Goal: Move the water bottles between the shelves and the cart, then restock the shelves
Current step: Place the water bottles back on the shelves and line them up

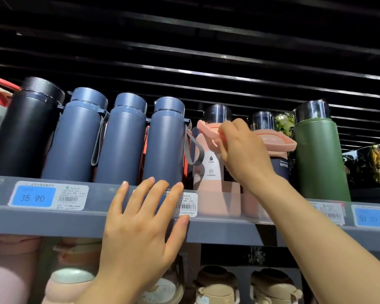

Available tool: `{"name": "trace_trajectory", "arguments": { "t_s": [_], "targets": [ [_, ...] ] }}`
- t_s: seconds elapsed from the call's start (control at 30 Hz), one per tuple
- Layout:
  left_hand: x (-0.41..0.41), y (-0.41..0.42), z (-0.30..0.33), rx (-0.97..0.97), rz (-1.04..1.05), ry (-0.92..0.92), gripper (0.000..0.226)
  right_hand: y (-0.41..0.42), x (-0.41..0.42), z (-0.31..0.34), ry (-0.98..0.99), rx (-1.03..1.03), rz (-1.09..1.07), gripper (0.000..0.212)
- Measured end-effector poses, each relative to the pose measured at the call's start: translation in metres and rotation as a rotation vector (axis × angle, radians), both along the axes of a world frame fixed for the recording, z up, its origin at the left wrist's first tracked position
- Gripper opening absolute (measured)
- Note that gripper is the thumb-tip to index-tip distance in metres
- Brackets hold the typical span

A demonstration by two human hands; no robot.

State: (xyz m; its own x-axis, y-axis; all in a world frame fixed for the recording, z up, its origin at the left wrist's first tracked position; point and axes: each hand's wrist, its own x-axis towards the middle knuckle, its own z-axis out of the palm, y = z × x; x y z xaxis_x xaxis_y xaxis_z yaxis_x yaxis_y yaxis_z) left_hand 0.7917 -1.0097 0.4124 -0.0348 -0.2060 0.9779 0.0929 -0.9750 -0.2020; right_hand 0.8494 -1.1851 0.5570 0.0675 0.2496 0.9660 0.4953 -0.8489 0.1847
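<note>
- Head view: pink bottle [208, 172] stands at the shelf [53, 218] front edge, blue bottle [165, 143] just left, green bottle [318, 159] right.
- Right hand [241, 154] pinches its pink handle.
- Left hand [145, 224] rests spread against the shelf lip.

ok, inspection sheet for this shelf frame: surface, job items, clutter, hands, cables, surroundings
Surface: grey shelf, price tags along its clear front rail.
Job's things: pink bottle upright between three blue bottles and green bottle; black bottle far left.
Clutter: nothing seen.
Grippers: right hand grips the pink bottle's lid handle; left hand rests flat on the shelf edge.
Cables: nothing seen.
Surroundings: more bottles on the lower shelf.
</note>
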Motion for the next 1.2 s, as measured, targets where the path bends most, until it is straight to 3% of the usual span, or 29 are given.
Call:
{"name": "trace_trajectory", "arguments": {
  "t_s": [0.53, 0.77, 1.03, 1.2],
  "targets": [
    [0.001, 0.000, 0.000, 0.007, -0.005, -0.012, 0.051, -0.016, 0.008, -0.001, 0.128, 0.044, 0.226, 0.015],
    [0.001, 0.001, 0.000, 0.010, -0.010, -0.019, 0.052, -0.025, 0.002, 0.009, 0.119, -0.047, 0.109, 0.020],
    [0.002, 0.001, 0.000, 0.014, -0.016, -0.030, 0.051, -0.008, -0.005, 0.011, -0.060, -0.098, -0.008, 0.026],
    [0.004, 0.002, 0.000, 0.025, -0.019, -0.062, 0.051, -0.037, -0.001, 0.013, 0.124, -0.022, 0.165, 0.030]
  ]
}}
